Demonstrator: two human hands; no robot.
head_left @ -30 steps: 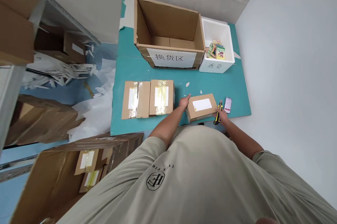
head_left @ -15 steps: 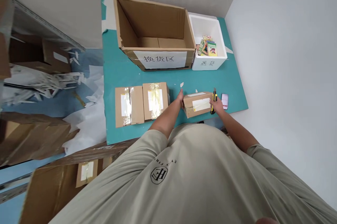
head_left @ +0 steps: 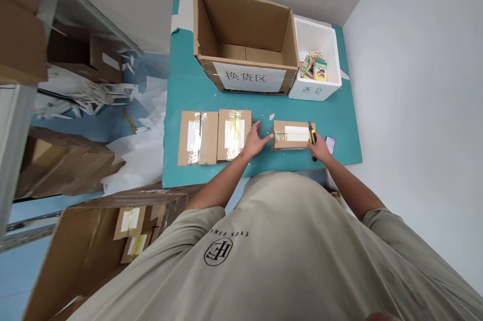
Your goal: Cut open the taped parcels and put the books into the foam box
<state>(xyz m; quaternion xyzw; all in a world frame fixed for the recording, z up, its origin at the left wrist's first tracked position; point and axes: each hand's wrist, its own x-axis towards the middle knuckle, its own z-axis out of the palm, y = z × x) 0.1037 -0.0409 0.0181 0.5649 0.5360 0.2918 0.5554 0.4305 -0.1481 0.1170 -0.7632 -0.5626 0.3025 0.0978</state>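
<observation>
A teal table (head_left: 294,109) bears 3 taped cartons (head_left: 293,138), 1 open box (head_left: 247,26), 1 white tub (head_left: 316,91) and 1 phone (head_left: 330,145).

The person's right hand (head_left: 320,148) grips a slim yellow-and-black utility knife (head_left: 313,135) at the right end of a small brown cardboard box with a white label (head_left: 293,136) on the teal counter (head_left: 335,114). The left hand (head_left: 255,143) is spread, its thumb at that box's left end, near two taped brown cardboard boxes (head_left: 211,138). Behind stand a large, open brown cardboard carton (head_left: 249,78) and a white foam bin (head_left: 312,91) holding colourful printed booklets (head_left: 320,69). A rectangular phone (head_left: 330,144) lies just beside the right hand.
</observation>
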